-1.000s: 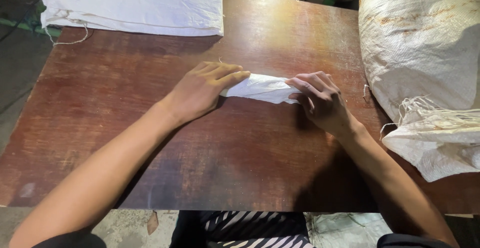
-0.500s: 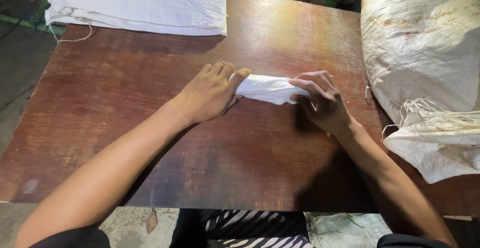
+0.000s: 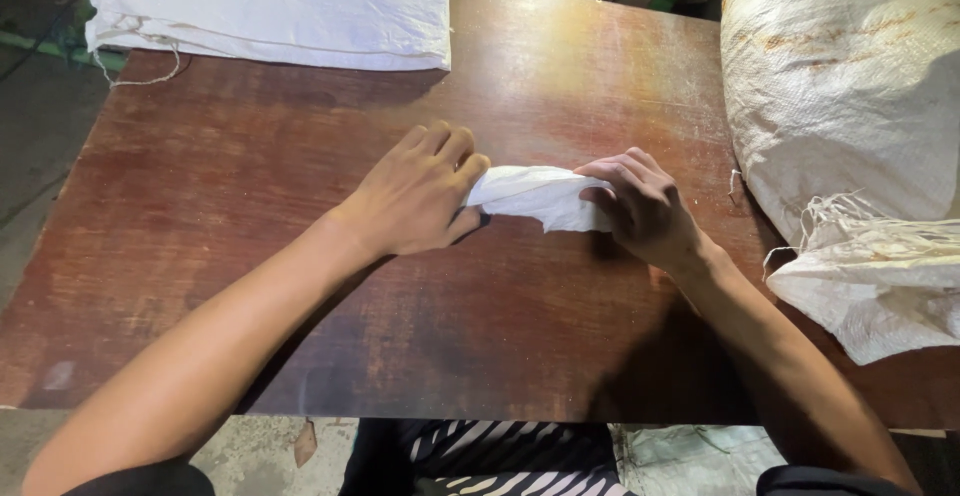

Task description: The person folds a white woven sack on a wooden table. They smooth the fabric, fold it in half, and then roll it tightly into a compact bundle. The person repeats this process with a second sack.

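Brown wood, worn and streaked, makes up the table point(image 3: 300, 206) that fills most of the view, its near edge running just above the person's striped lap point(image 3: 500, 461). A bulky woven sack point(image 3: 840, 86) with rusty stains stands at the right edge, and a second, smaller one point(image 3: 880, 286) with a frayed, stringy mouth lies against its base, overhanging the table's right side. A flat folded sack point(image 3: 270, 6) with dark print lies across the far left corner, a loose thread trailing from its near edge. Both bare forearms reach in from below toward the middle of the table. The left hand point(image 3: 420, 196) rests knuckles up, fingers curled and bunched together, closed on the left end of a white cloth point(image 3: 535, 196); the thumb sits below that end and the fingertips press on top of it. The right hand point(image 3: 640, 206) is likewise curled, its fingers bent down over the right end of the cloth and pinching it against the wood. The cloth is a narrow, rolled or folded strip, lying crosswise on the table right between the two hands, touching both, with only its middle stretch in plain sight and each end hidden under the fingers. It lies well apart from the flat sack and near, but clear of, the stained one.
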